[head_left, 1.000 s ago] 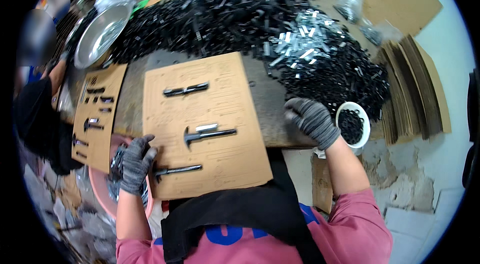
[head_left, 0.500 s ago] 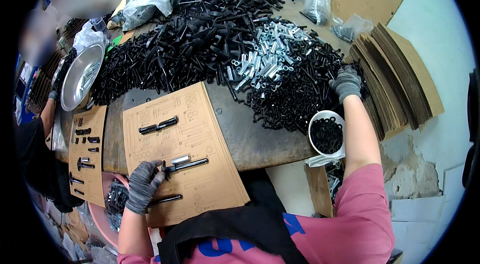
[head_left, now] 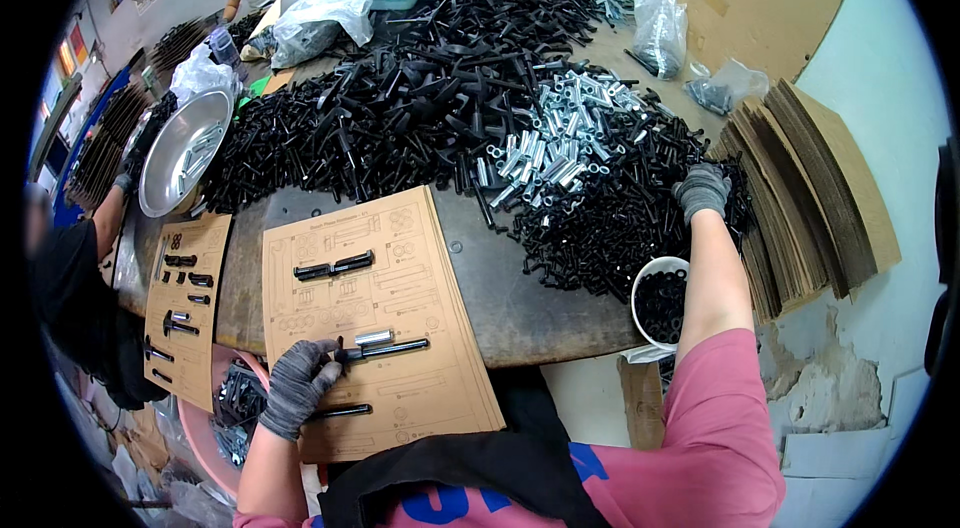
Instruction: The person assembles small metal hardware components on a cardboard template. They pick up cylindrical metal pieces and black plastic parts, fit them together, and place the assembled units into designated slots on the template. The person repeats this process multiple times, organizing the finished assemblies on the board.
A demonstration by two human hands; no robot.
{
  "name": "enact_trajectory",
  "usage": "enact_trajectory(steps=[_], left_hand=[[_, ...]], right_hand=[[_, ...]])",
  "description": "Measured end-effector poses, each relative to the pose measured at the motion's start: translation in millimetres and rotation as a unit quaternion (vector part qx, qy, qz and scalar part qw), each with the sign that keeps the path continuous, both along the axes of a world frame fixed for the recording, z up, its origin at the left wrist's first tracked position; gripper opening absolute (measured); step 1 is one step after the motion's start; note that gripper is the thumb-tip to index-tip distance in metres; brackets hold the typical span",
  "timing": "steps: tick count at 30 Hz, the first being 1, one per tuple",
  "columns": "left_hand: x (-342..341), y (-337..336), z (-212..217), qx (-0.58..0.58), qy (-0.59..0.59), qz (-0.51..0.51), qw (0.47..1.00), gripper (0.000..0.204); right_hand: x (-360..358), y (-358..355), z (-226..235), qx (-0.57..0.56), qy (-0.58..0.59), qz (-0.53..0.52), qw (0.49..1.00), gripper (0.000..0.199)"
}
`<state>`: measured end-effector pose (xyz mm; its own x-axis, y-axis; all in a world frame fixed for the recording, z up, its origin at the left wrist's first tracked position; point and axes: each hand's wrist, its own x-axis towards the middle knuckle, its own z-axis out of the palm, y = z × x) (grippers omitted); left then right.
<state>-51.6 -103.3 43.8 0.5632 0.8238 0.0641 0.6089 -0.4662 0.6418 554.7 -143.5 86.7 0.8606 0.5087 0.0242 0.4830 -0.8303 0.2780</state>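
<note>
My left hand, in a grey glove, rests on a printed cardboard sheet near the table's front edge, its fingers pinching the end of a long black bolt lying on the sheet. A short silver sleeve lies just above the bolt, and two black bolts lie higher on the sheet. Another black bolt lies below my hand. My right hand, gloved too, reaches far right into the heap of small black parts, fingers curled into it; whether it holds any is hidden.
A huge pile of black bolts and silver sleeves covers the table. A white cup of black parts stands at the right edge, cardboard stacks beyond. A second loaded sheet, a steel bowl, a pink basin, and other people sit around.
My right hand has gone from the table's front edge near the white cup out to the black parts heap. My left hand has taken the end of the long bolt.
</note>
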Motion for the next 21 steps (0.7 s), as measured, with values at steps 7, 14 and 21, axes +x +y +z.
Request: enact_trajectory(steps=[7,14,21], left_hand=[[-12,-2,-4,-0.003,-0.016,0.029,0.999,0.029],[0,4,5,-0.002,-0.015,-0.004,1.0,0.029],[13,14,20,0.042,0.016,-0.068,0.997,0.026]], right_hand=[[-10,-1,2,0.247,-0.021,0.127,0.96,0.04],[-48,25,9,-0.015,0.185,0.145,0.972,0.057],[-41,21,3,0.007,0.181,0.112,0.977,0.058]])
